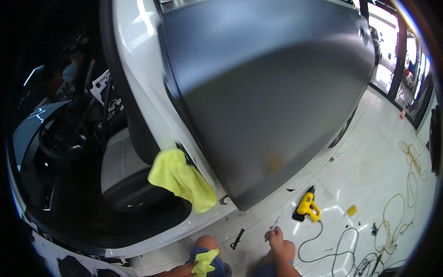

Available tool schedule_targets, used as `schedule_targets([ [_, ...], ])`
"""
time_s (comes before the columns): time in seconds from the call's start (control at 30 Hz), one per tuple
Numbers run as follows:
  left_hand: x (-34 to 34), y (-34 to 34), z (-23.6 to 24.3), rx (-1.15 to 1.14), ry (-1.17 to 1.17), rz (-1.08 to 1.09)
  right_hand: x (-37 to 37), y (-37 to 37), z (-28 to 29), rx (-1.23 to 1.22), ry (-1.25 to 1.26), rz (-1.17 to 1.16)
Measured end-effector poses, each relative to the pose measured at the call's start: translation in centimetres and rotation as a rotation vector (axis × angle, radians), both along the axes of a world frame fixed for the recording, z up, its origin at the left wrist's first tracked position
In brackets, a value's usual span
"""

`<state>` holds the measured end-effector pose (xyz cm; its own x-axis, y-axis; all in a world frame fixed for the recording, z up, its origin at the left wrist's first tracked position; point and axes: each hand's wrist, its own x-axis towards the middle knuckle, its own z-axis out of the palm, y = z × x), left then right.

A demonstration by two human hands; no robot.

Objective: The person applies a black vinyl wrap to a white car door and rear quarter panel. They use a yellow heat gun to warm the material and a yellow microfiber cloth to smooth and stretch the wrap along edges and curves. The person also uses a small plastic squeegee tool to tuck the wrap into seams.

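Observation:
Low in the view, my left hand (pixel 188 269) is closed on a yellow-green cloth (pixel 206 263) over my left knee. Near my right knee, my right hand (pixel 275 239) grips a slim silver utility knife (pixel 276 224), its tip pointing up and away. Ahead stands a car door (pixel 272 106) with a dark grey satin surface, touched by neither hand. A second yellow-green cloth (pixel 181 179) hangs on the white door frame (pixel 146 92), between the door and the open cabin.
A yellow heat gun (pixel 308 207) lies on the white tiled floor (pixel 332 182), its cord trailing right. Near it are a yellow squeegee-like piece (pixel 352 210) and tangled cables (pixel 369 263). A black strap-like piece (pixel 237 239) lies left of my right hand. A seat (pixel 121 159) shows inside the car.

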<state>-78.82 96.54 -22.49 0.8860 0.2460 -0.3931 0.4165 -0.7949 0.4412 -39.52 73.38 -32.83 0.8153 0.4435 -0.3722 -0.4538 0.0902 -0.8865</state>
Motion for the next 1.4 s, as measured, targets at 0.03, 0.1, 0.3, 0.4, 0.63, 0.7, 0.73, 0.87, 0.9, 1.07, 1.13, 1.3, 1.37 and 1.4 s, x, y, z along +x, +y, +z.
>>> schedule_targets([
  [0.03, 3.1, -1.3, 5.1, -0.107, 0.076, 0.076, 0.6, -1.0, 2.4, -0.088, -0.02, -0.025],
  [0.1, 8.4, -3.9, 18.4, -0.272, 0.242, 0.22, 0.2, -2.7, 8.5, -0.229, -0.04, -0.092],
  [0.3, 19.2, -4.4, 38.0, -0.249, -0.33, 0.482, 1.2, -9.7, 26.8, -0.337, -0.259, -0.044],
  [0.4, 27.6, -4.9, 50.7, -0.23, -0.896, 0.352, 2.3, -15.7, 31.1, -0.427, -0.261, -0.145],
  [0.63, 43.5, -5.4, 54.9, 1.021, -0.845, 0.034, 0.7, -25.2, 28.8, -0.779, -0.505, -0.003],
  [0.7, 45.8, -6.4, 54.5, 1.107, -0.481, 0.106, 0.9, -29.2, 30.3, -0.845, -0.544, 0.028],
  [0.73, 47.1, -6.5, 53.9, 1.085, -0.592, 0.125, 0.9, -30.8, 32.0, -0.881, -0.559, 0.044],
  [0.87, 52.8, -10.9, 57.5, 1.04, -0.424, 0.082, 3.2, -44.8, 32.8, -0.975, -0.295, -0.187],
  [0.9, 54.2, -10.5, 57.8, 1.06, -0.481, 0.085, 4.6, -47.6, 32.6, -1.005, -0.258, -0.226],
  [1.07, 61.5, -10.9, 57.6, 1.134, -0.542, 0.042, 14.0, -52.8, 38.1, -0.814, -0.182, -0.554],
  [1.13, 64.4, -12.2, 57.9, 1.128, -0.541, 0.034, 17.4, -52.1, 38.7, -0.606, -0.148, -0.702],
  [1.3, 73.0, -14.6, 58.6, 1.149, -0.555, 0.039, 26.0, -44.2, 42.1, -0.492, -0.118, -0.62],
  [1.37, 76.2, -15.1, 58.2, 1.154, -0.563, 0.049, 30.5, -41.5, 46.1, -0.471, -0.091, -0.495],
  [1.4, 78.0, -15.9, 58.5, 1.153, -0.525, 0.056, 33.6, -41.1, 48.0, -0.435, -0.118, -0.459],
])
